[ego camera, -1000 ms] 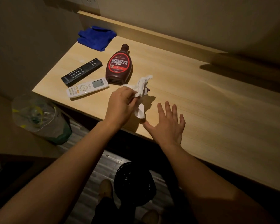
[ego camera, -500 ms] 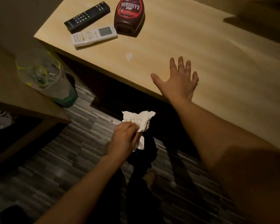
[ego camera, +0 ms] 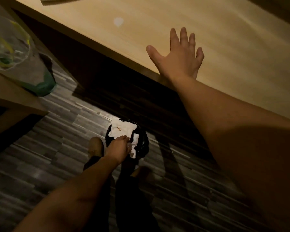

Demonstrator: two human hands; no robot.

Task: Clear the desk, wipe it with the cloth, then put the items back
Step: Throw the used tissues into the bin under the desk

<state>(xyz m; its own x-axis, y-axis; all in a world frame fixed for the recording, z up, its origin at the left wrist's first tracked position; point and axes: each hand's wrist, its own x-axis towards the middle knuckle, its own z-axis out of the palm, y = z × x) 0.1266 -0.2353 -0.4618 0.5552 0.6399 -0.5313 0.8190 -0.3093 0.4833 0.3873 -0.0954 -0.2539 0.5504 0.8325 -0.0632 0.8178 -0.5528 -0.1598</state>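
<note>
Left hand [ego camera: 118, 148] low over black bin [ego camera: 143, 149], fingers bent onto white tissue [ego camera: 122, 131]; pinching or released, cannot tell. Right hand [ego camera: 177, 59] flat, fingers spread, on desk [ego camera: 241, 47] edge, 1 o'clock from bin. Nearer hand for desk work.

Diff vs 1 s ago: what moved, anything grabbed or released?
The left hand carried the white tissue off the desk and down to the black bin on the floor. The tissue now lies across its mouth with the hand touching it, so whether the grip has let go is unclear. Unchanged: the right hand stays flat and spread at the desk edge.
</note>
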